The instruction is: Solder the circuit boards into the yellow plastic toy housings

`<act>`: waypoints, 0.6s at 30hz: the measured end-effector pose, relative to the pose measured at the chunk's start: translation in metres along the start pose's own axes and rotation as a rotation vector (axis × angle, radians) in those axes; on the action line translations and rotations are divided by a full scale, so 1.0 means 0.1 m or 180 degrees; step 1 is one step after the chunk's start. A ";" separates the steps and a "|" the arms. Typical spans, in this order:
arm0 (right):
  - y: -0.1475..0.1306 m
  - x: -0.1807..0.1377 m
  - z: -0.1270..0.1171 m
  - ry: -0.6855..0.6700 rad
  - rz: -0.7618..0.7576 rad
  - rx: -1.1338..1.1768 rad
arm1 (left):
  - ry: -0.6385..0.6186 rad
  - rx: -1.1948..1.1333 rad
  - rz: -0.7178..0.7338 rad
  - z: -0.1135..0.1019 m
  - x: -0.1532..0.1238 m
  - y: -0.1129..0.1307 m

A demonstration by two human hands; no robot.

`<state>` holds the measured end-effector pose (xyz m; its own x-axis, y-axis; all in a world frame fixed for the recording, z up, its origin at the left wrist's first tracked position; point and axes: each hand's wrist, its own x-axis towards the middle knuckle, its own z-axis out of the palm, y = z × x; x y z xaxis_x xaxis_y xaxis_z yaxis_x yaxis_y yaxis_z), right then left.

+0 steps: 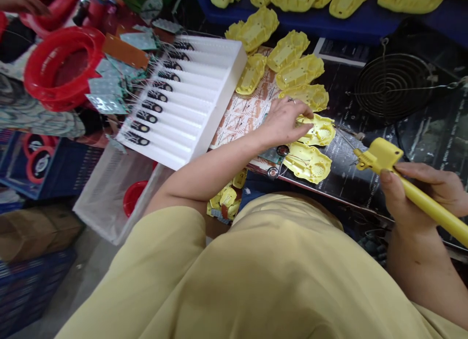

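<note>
My right hand (424, 195) is wrapped round the handle of a yellow soldering iron (383, 154). Its thin metal tip points left at a yellow plastic shell (323, 130) lying open side up. My left hand (287, 120), with a ring on one finger, has its fingers and thumb closed over the left end of that shell, partly hiding it. Nearest my body lies another yellow shell (309, 162) with thin wires in it. Small round speakers (282, 150) and a green circuit board (269, 154) sit beside it, below my left wrist.
More yellow shells (300, 71) lie beyond my left hand. A white foam tray (204, 105) holds a row of black parts wired to circuit boards. At the right stands a fan with a wire guard (393, 85). Red rings (64, 68) and another person's hand (25, 2) are at the left.
</note>
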<state>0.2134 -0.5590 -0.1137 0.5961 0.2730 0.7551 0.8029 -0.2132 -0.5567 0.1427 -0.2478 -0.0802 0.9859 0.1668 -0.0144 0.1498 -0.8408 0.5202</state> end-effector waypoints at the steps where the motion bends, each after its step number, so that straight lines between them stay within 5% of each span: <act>1: 0.01 0.00 -0.01 0.0056 0.0016 -0.0019 | -0.0042 -0.0088 -0.0029 -0.02 0.00 -0.01; 14: 0.03 -0.07 0.00 -0.0119 -0.0049 0.0143 | -0.0016 0.0021 0.0040 0.02 -0.03 0.00; 18: -0.05 -0.09 0.00 -0.0473 -0.0122 -0.0019 | -0.0134 0.0124 -0.0009 0.05 -0.01 0.01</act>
<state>0.2042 -0.5607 -0.1178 0.5601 0.4168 0.7159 0.8253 -0.2054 -0.5260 0.1428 -0.2516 -0.0843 0.9876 0.1480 -0.0521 0.1546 -0.8600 0.4864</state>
